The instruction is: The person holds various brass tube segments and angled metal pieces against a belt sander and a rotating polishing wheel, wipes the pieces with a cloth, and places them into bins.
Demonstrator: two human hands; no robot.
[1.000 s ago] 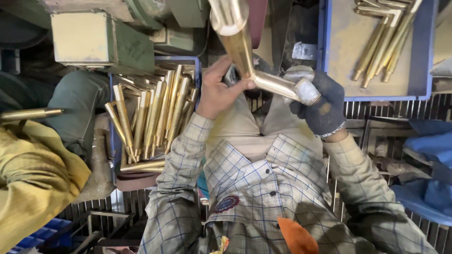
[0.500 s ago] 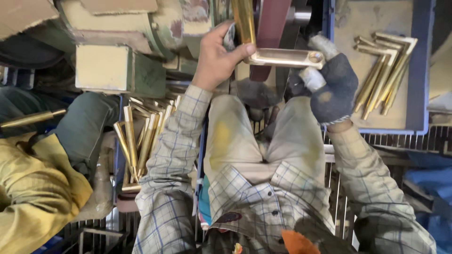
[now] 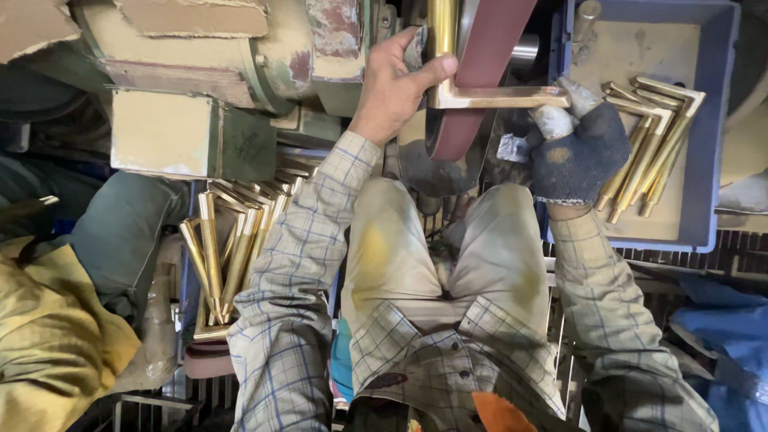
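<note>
While the person sits at the machine, both hands hold one part.
Left hand: bare left hand (image 3: 394, 84), fingers and thumb closed around the corner of the L-shaped brass lever handle (image 3: 480, 94).
Right hand: right hand in a dark knitted glove (image 3: 578, 150), clamped on the handle's horizontal arm.
Handle: pressed against the dark red sanding belt (image 3: 480, 68), above the person's lap.
Left side: pile of brass handles (image 3: 228, 248) by the left sleeve.
Right side: blue plastic tray (image 3: 704, 160) holding more brass handles (image 3: 648, 148).
Machine: worn green motor housing (image 3: 240, 48) at upper left.
</note>
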